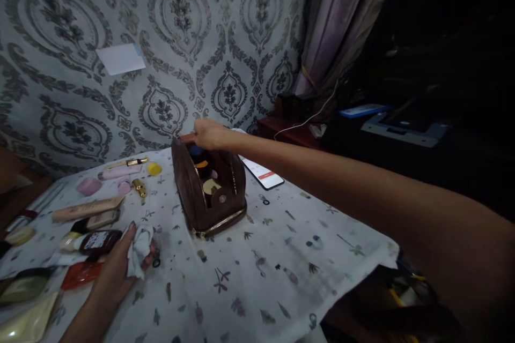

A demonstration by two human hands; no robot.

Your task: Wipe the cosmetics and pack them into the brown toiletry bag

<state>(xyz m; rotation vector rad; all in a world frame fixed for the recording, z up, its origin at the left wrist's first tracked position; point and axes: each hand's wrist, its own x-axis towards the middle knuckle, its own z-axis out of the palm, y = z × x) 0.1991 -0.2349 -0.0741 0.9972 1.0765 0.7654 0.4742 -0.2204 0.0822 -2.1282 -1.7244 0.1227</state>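
Note:
A brown makeup bag (187, 187) with a gold zipper stands unzipped on the cloth-covered table, several items showing inside. At its far end my right hand (208, 134) is closed on the bag's brown strap handle (186, 138); the fingertips are partly hidden. My left hand (123, 257) is closed around a crumpled white wipe (140, 246) and rests among the cosmetics. Just beyond it lies a dark bottle with white lettering (100, 241). A red packet (81, 275) is beside the left wrist.
Several cosmetics lie on the left, including a beige tube (88, 208), a pink sponge (89, 186), a gold lipstick tube (139, 188) and a yellow round item (154, 169). A phone (265, 176) with a lit screen lies right of the bag. The patterned tablecloth (281, 257) hangs over the table edge.

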